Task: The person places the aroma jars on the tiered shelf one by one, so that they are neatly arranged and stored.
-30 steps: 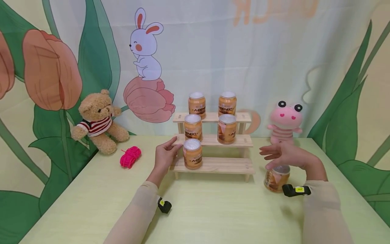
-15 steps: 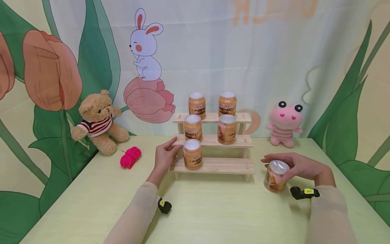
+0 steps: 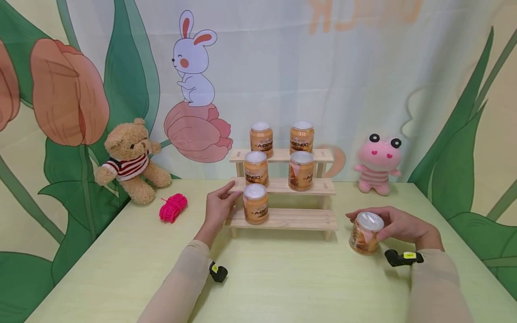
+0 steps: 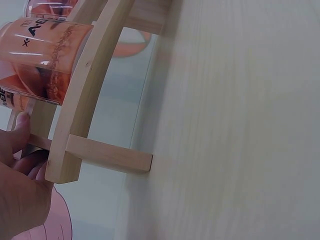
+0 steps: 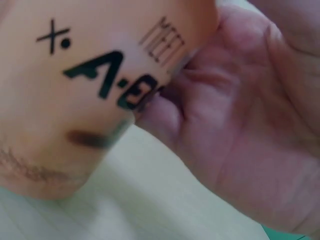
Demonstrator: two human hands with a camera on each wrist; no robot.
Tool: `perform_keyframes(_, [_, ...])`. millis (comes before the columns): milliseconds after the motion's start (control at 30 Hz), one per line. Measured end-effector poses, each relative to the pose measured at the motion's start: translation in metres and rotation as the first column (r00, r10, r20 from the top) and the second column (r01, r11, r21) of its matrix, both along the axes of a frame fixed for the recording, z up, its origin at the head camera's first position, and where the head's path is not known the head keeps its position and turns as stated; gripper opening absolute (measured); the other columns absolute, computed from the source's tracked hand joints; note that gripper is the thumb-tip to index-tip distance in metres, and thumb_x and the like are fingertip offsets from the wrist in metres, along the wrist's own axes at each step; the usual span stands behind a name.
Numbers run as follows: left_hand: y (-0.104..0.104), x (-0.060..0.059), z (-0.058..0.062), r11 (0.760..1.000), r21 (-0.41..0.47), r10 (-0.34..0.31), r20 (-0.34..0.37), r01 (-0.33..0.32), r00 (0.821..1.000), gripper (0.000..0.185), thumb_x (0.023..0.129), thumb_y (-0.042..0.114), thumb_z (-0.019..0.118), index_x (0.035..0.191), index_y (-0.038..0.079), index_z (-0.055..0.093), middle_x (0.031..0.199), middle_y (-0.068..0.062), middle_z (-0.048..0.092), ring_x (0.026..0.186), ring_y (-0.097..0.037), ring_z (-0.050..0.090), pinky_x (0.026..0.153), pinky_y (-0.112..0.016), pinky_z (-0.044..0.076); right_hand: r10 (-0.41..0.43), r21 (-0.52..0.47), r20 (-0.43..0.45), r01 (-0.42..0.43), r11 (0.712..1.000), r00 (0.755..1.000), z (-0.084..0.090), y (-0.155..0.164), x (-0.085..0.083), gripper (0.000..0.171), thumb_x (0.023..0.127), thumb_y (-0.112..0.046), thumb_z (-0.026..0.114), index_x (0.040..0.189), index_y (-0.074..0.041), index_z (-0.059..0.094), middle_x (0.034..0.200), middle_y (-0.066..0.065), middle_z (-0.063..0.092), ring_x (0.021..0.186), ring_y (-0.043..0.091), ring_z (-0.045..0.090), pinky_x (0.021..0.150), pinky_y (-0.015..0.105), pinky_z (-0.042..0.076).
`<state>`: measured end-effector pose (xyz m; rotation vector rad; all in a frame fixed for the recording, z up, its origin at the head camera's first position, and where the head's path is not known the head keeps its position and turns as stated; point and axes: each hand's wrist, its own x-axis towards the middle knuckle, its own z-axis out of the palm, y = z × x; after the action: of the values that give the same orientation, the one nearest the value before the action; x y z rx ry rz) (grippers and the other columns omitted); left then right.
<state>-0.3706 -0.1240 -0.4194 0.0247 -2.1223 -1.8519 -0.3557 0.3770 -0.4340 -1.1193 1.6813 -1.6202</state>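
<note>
A squat orange jar (image 3: 365, 240) with a silver lid stands on the table, right of the rack. My right hand (image 3: 405, 225) holds it from the right, thumb on the near side and fingers behind. In the right wrist view the thumb presses against the lettered label of the jar (image 5: 100, 70). My left hand (image 3: 218, 207) grips the left end of the three-tier wooden rack (image 3: 300, 218). The left wrist view has thumb and curled fingers of the left hand (image 4: 22, 195) at the rack's end. Beside it on the lowest tier stands a matching jar (image 3: 256, 206).
Two jars stand on the middle tier, including a right-hand jar (image 3: 300, 172), and two on top, one a left-hand jar (image 3: 261, 139). A teddy bear (image 3: 131, 161) and pink yarn (image 3: 173, 207) lie left; a pink plush toy (image 3: 378, 163) sits back right.
My right hand has come down from above the jar to its right side and taken hold of it. The left hand and the rack have stayed in place.
</note>
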Motion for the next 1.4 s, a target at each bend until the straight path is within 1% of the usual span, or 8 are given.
perform_keyframes(167, [0.001, 0.000, 0.000, 1.000, 0.002, 0.003, -0.024, -0.003, 1.000, 0.044, 0.091, 0.016, 0.074, 0.134, 0.013, 0.065, 0.098, -0.011, 0.075, 0.073, -0.011, 0.058, 0.052, -0.017, 0.039, 0.029, -0.059, 0.037, -0.027, 0.998, 0.999, -0.005, 0.000, -0.003, 0.067, 0.091, 0.013, 0.060, 0.149, 0.014, 0.026, 0.153, 0.024, 0.038, 0.138, 0.031, 0.042, 0.107, 0.041, 0.043])
perform_keyframes(300, [0.001, 0.000, 0.000, 1.000, -0.003, 0.008, -0.015, -0.008, 1.000, 0.044, 0.090, 0.017, 0.075, 0.134, 0.014, 0.066, 0.097, -0.010, 0.075, 0.072, -0.010, 0.056, 0.051, -0.017, 0.038, 0.031, -0.108, 0.027, -0.028, 0.994, 0.999, -0.007, 0.000, -0.005, 0.066, 0.091, 0.014, 0.060, 0.147, 0.016, 0.027, 0.149, 0.027, 0.041, 0.137, 0.033, 0.044, 0.106, 0.040, 0.044])
perform_keyframes(467, [0.001, 0.000, 0.000, 1.000, -0.004, 0.005, 0.004, -0.005, 1.000, 0.045, 0.090, 0.018, 0.075, 0.134, 0.015, 0.066, 0.097, -0.009, 0.075, 0.071, -0.010, 0.055, 0.052, -0.017, 0.038, -0.056, -0.151, -0.053, 0.047, 0.987, 0.997, -0.001, -0.002, -0.004, 0.060, 0.089, 0.016, 0.061, 0.144, 0.014, 0.037, 0.144, 0.026, 0.049, 0.128, 0.029, 0.054, 0.102, 0.037, 0.048])
perform_keyframes(667, [0.001, 0.000, 0.000, 1.000, -0.004, 0.006, 0.006, -0.006, 1.000, 0.044, 0.091, 0.018, 0.074, 0.134, 0.016, 0.066, 0.097, -0.009, 0.075, 0.070, -0.010, 0.055, 0.052, -0.017, 0.038, -0.150, -0.247, -0.132, 0.114, 0.962, 0.980, 0.025, -0.014, -0.003, 0.060, 0.089, 0.019, 0.057, 0.145, 0.015, 0.035, 0.144, 0.023, 0.051, 0.127, 0.028, 0.054, 0.095, 0.038, 0.052])
perform_keyframes(767, [0.001, 0.000, 0.000, 1.000, -0.004, 0.008, 0.009, -0.008, 1.000, 0.044, 0.091, 0.019, 0.074, 0.134, 0.017, 0.065, 0.097, -0.009, 0.075, 0.072, -0.011, 0.055, 0.052, -0.017, 0.039, -0.249, -0.229, -0.146, 0.213, 0.950, 0.957, 0.038, -0.022, 0.000, 0.060, 0.088, 0.019, 0.059, 0.145, 0.010, 0.040, 0.139, 0.016, 0.057, 0.120, 0.024, 0.057, 0.090, 0.037, 0.055])
perform_keyframes(933, [0.000, 0.000, 0.000, 1.000, 0.002, 0.003, 0.006, -0.003, 1.000, 0.045, 0.091, 0.019, 0.074, 0.135, 0.016, 0.065, 0.099, -0.009, 0.075, 0.073, -0.012, 0.056, 0.053, -0.017, 0.040, -0.431, -0.167, -0.141, 0.408, 0.898, 0.891, 0.050, -0.042, 0.004, 0.056, 0.086, 0.018, 0.063, 0.138, 0.001, 0.056, 0.122, 0.004, 0.064, 0.105, 0.018, 0.061, 0.083, 0.034, 0.057])
perform_keyframes(1233, [0.000, 0.000, 0.002, 1.000, -0.005, -0.001, 0.014, 0.001, 1.000, 0.045, 0.090, 0.020, 0.075, 0.134, 0.016, 0.065, 0.097, -0.009, 0.075, 0.071, -0.011, 0.056, 0.053, -0.018, 0.040, -0.511, -0.117, -0.138, 0.499, 0.859, 0.848, 0.067, -0.071, 0.008, 0.051, 0.082, 0.015, 0.070, 0.130, 0.000, 0.065, 0.108, 0.007, 0.072, 0.095, 0.018, 0.067, 0.079, 0.033, 0.058])
perform_keyframes(1400, [-0.001, 0.000, 0.002, 1.000, -0.008, 0.000, 0.021, 0.001, 1.000, 0.046, 0.090, 0.022, 0.074, 0.135, 0.016, 0.065, 0.097, -0.008, 0.075, 0.071, -0.011, 0.055, 0.052, -0.018, 0.039, -0.544, -0.035, -0.199, 0.549, 0.835, 0.815, 0.077, -0.083, 0.013, 0.052, 0.082, 0.008, 0.075, 0.133, 0.004, 0.062, 0.108, 0.007, 0.071, 0.095, 0.020, 0.067, 0.081, 0.034, 0.058])
